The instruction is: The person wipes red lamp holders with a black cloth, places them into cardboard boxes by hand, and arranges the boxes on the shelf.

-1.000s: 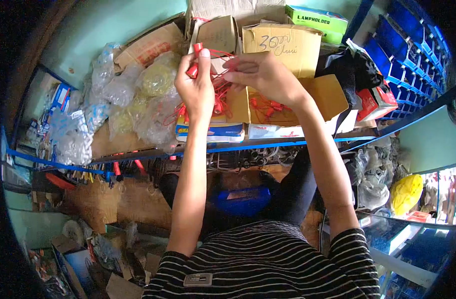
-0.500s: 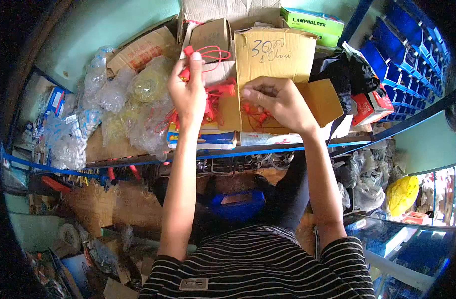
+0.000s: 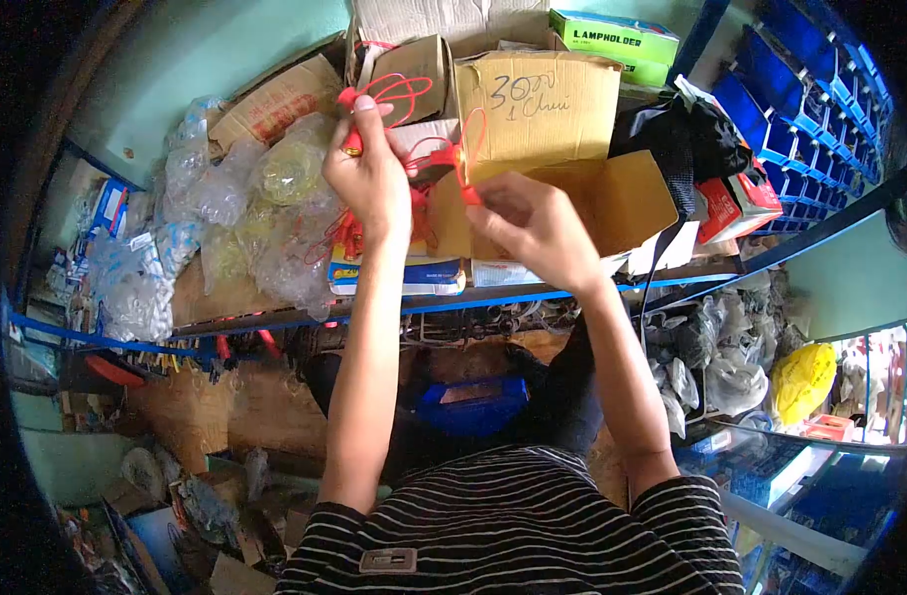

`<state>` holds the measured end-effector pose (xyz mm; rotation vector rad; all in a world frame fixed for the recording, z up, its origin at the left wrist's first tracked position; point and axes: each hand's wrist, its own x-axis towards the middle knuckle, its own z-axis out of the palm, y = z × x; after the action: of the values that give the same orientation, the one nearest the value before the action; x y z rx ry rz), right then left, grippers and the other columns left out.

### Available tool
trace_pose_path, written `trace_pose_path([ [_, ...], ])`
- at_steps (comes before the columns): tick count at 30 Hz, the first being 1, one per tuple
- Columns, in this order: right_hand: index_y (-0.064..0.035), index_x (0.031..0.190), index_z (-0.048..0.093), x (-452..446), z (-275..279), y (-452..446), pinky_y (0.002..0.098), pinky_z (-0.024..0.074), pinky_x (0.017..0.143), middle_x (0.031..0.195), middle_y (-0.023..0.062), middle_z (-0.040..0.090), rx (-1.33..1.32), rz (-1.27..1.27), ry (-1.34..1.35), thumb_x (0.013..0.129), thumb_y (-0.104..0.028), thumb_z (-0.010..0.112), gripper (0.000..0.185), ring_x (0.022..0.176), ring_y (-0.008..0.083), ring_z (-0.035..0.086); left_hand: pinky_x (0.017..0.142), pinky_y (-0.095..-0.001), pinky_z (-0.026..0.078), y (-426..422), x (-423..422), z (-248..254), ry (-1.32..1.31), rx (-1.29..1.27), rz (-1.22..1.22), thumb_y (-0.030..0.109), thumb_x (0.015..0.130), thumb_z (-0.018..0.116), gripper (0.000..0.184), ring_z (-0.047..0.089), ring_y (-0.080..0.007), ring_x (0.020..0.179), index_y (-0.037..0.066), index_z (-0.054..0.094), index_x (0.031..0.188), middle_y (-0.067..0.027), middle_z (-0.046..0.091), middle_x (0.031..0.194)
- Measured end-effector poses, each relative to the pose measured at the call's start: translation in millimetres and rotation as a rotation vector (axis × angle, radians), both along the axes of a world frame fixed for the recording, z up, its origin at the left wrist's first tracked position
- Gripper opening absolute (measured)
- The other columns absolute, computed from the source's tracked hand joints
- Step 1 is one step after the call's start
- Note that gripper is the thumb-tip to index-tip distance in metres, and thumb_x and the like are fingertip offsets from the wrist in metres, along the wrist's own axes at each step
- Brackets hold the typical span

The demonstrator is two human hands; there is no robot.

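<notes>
My left hand (image 3: 371,177) is closed on a red plastic piece with a looped red wire (image 3: 410,89), its thumb pressed over the piece. My right hand (image 3: 533,223) pinches another red piece with a wire loop (image 3: 470,188) between thumb and fingers; its loop stands up above the hand. It is in front of an open cardboard box (image 3: 543,99) with handwriting on the raised flap. Several more red wired pieces (image 3: 421,213) lie in the box to the left, partly hidden behind my left hand.
Clear plastic bags (image 3: 275,223) are heaped left on the shelf. A green lampholder box (image 3: 617,45) stands at the back, with a red-and-white box (image 3: 739,211) and blue bins (image 3: 795,109) to the right. The shelf's blue edge (image 3: 533,296) runs before me.
My right hand has come out of the cardboard box and moved slightly left, now with a red wired piece in it. My left hand has tilted and shifted slightly left.
</notes>
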<state>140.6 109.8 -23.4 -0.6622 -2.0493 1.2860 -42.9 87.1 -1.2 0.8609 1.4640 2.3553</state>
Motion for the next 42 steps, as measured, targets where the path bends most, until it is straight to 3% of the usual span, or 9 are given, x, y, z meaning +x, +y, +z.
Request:
trace_pose_path([
  [7,0.0020,0.121,0.063,45.4,3.7,32.8,0.0368,0.0551,0.084,0.105,0.0140,0.072,0.210,-0.085,-0.481,0.092,-0.025,0.072,0.041,0.091,0.0279,0.070,0.039,-0.0228,0.034,-10.3,-5.9,3.4,0.039,-0.083,0.005,0.039,0.101,0.061,0.038,0.044,-0.0041,0.044,0.003,0.069,0.090,0.0039,0.049,0.054],
  [11,-0.0024,0.138,0.050,28.3,6.4,22.7,0.0357,0.0561,0.086,0.132,0.0218,0.057,0.204,-0.002,0.015,0.089,-0.034,0.075,0.064,0.108,0.0272,0.067,0.044,-0.0210,0.033,-0.3,21.7,-7.9,0.161,-0.049,-0.115,0.033,0.102,0.061,0.033,0.044,-0.0014,0.047,0.005,0.070,0.088,0.0075,0.051,0.056],
  [15,0.0028,0.121,0.065,12.6,10.1,9.4,0.0322,0.0554,0.080,0.100,0.0146,0.072,-0.009,0.012,0.147,0.094,-0.022,0.071,0.037,0.087,0.0172,0.068,0.068,-0.0238,0.047,9.5,32.1,-20.0,0.270,-0.050,-0.113,0.023,0.102,0.062,0.027,0.059,-0.0046,0.076,-0.002,0.069,0.093,0.0002,0.068,0.079],
  [22,0.0013,0.113,0.069,46.5,16.9,14.1,0.0251,0.0529,0.069,0.087,0.0068,0.071,-0.117,-0.191,0.210,0.097,-0.028,0.068,0.033,0.077,0.0101,0.065,0.059,-0.0234,0.045,11.3,-2.8,-22.9,0.382,-0.091,0.034,0.027,0.102,0.061,0.031,0.057,-0.0039,0.065,-0.001,0.069,0.092,-0.0009,0.068,0.075],
  [24,0.0025,0.113,0.069,60.7,12.2,26.4,0.0285,0.0540,0.076,0.095,0.0105,0.071,-0.168,-0.166,0.102,0.096,-0.029,0.069,0.036,0.087,0.0144,0.067,0.050,-0.0215,0.037,7.9,-4.9,-20.1,0.151,-0.075,-0.044,0.029,0.102,0.061,0.032,0.049,-0.0012,0.056,0.000,0.070,0.092,0.0021,0.065,0.071],
  [27,0.0035,0.117,0.067,55.0,0.0,30.6,0.0324,0.0537,0.083,0.105,0.0151,0.070,0.311,-0.181,-0.057,0.094,-0.030,0.071,0.041,0.101,0.0199,0.066,0.044,-0.0211,0.032,2.1,10.0,-8.9,0.112,-0.066,-0.148,0.031,0.102,0.062,0.032,0.043,-0.0002,0.051,0.002,0.070,0.090,0.0062,0.057,0.064],
  [30,0.0019,0.120,0.066,38.0,3.1,18.0,0.0352,0.0533,0.086,0.114,0.0189,0.068,0.177,-0.112,0.165,0.092,-0.030,0.073,0.043,0.110,0.0231,0.064,0.048,-0.0210,0.032,6.4,27.6,-10.4,0.187,-0.119,-0.232,0.031,0.101,0.062,0.034,0.045,-0.0005,0.054,0.002,0.071,0.087,0.0068,0.055,0.063],
  [36,0.0039,0.106,0.070,33.1,15.1,7.8,0.0299,0.0532,0.080,0.087,0.0123,0.074,0.059,-0.143,0.139,0.097,-0.016,0.066,0.023,0.082,0.0152,0.068,0.054,-0.0226,0.035,14.0,42.3,-15.7,0.172,-0.104,-0.224,0.029,0.102,0.062,0.035,0.044,-0.0017,0.060,-0.001,0.070,0.089,0.0057,0.055,0.063],
  [42,0.0043,0.102,0.069,39.7,5.1,7.6,0.0291,0.0521,0.078,0.087,0.0104,0.072,0.036,-0.140,0.209,0.100,-0.014,0.062,0.020,0.084,0.0127,0.066,0.034,-0.0240,0.032,11.5,42.6,-5.5,0.017,-0.110,-0.327,0.034,0.103,0.057,0.035,0.044,-0.0059,0.040,0.005,0.060,0.086,0.0016,0.051,0.056],
])
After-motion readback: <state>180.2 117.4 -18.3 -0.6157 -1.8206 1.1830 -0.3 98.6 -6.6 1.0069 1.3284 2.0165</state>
